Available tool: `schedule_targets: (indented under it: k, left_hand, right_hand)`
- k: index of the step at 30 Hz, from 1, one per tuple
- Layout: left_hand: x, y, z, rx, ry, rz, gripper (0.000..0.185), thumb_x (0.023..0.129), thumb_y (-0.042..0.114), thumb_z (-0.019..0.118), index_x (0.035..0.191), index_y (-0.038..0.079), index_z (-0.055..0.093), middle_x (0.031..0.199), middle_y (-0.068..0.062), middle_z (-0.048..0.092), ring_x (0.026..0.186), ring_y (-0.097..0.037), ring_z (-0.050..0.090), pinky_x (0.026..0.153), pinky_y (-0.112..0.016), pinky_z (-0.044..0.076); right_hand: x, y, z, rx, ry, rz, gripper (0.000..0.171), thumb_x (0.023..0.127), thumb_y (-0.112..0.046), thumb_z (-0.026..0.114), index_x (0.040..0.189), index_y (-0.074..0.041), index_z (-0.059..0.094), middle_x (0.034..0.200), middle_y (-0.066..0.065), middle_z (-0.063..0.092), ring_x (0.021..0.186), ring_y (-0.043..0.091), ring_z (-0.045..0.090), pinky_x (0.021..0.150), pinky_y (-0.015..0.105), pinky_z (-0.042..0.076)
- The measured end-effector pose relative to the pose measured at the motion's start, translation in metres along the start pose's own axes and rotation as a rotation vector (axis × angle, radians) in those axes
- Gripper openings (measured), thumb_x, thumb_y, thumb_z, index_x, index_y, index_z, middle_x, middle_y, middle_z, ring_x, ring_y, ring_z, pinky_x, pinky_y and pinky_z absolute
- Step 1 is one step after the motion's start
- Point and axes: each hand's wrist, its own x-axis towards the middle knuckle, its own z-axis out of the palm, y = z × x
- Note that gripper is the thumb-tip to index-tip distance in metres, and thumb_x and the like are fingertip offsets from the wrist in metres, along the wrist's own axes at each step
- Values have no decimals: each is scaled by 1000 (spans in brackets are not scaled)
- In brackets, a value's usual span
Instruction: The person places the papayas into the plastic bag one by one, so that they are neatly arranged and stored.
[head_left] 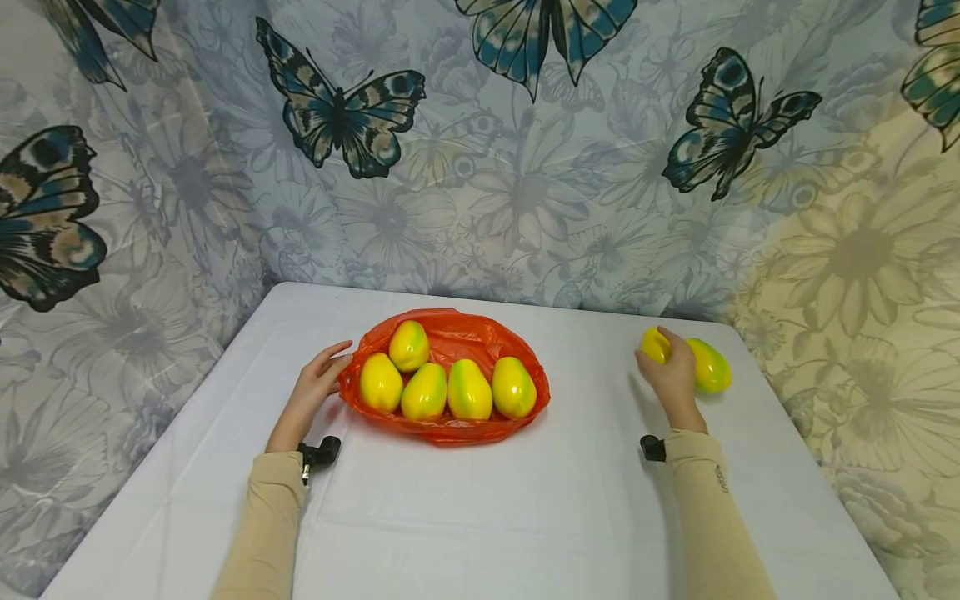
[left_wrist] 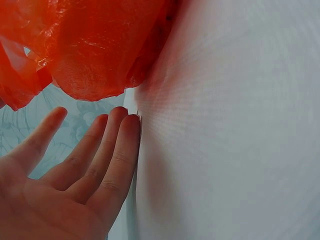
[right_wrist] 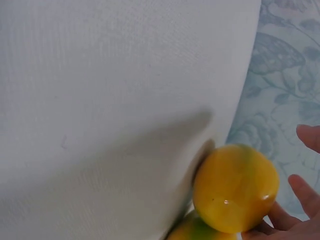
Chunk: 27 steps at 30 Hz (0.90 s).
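In the head view my left hand [head_left: 318, 385] lies beside the left rim of a red plastic bag [head_left: 480, 329], which is spread like a bowl. Several glossy yellow-green mangoes [head_left: 470, 390] sit in it. The left wrist view shows the left hand's [left_wrist: 85, 175] fingers extended just below the bag [left_wrist: 100, 50]; contact is unclear. At the far right, my right hand [head_left: 672, 375] is at a mango [head_left: 655, 343], partly covering it. Another mango [head_left: 711, 367] lies to its right. In the right wrist view the fingers [right_wrist: 302, 192] are spread around the near mango [right_wrist: 235, 187], thumb apart from it.
A white cloth [head_left: 480, 517] covers the table. Behind and at both sides hangs a butterfly-and-flower backdrop [head_left: 525, 208], meeting the table's back edge. Black wrist devices [head_left: 321, 452] sit at both cuffs.
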Motion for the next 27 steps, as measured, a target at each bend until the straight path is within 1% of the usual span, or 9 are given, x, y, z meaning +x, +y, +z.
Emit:
schedule_targets:
  k: [4, 10, 15, 19, 22, 27]
  left_hand:
    - [0, 0, 0, 6, 1, -9, 62, 98, 53, 48, 150, 21, 38, 148, -18, 46, 111, -15, 58, 82, -13, 50]
    - [-1, -1, -1, 4, 2, 0, 58, 101, 47, 47, 150, 19, 38, 149, -20, 45, 108, -11, 58, 82, -14, 49]
    - [-1, -1, -2, 6, 7, -6, 56, 101, 45, 47, 150, 20, 38, 148, -18, 46, 103, -8, 59, 81, -14, 50]
    - [-2, 0, -1, 2, 7, -6, 55, 102, 43, 47, 151, 19, 38, 148, -19, 46, 104, -11, 60, 81, -14, 50]
    - [-1, 0, -1, -3, 6, -8, 57, 101, 44, 47, 151, 18, 38, 148, -20, 46, 105, -11, 60, 81, -14, 50]
    - [0, 1, 1, -12, 4, -7, 60, 100, 48, 49, 150, 18, 38, 148, -20, 46, 105, -6, 57, 80, -13, 50]
  right_hand:
    - [-1, 0, -1, -4, -17, 14, 65, 90, -6, 63, 148, 1, 36, 152, 28, 35, 142, 44, 29, 119, 55, 23]
    - [-2, 0, 0, -5, -22, 9, 64, 90, -4, 63, 148, 3, 36, 151, 28, 35, 141, 45, 31, 117, 55, 24]
    - [-3, -1, 3, 7, -19, 1, 64, 90, -2, 63, 147, 4, 36, 151, 28, 36, 141, 44, 31, 118, 54, 23]
    - [-3, 1, 7, 14, -22, 13, 63, 90, -2, 63, 146, 5, 36, 151, 29, 35, 142, 44, 29, 120, 52, 22]
    - [-3, 3, 9, 8, -14, 11, 62, 89, -2, 65, 145, 6, 38, 150, 29, 35, 142, 44, 29, 120, 51, 22]
    - [-5, 6, 12, 17, 16, -6, 58, 89, -1, 65, 142, 6, 42, 147, 29, 37, 141, 44, 30, 119, 52, 22]
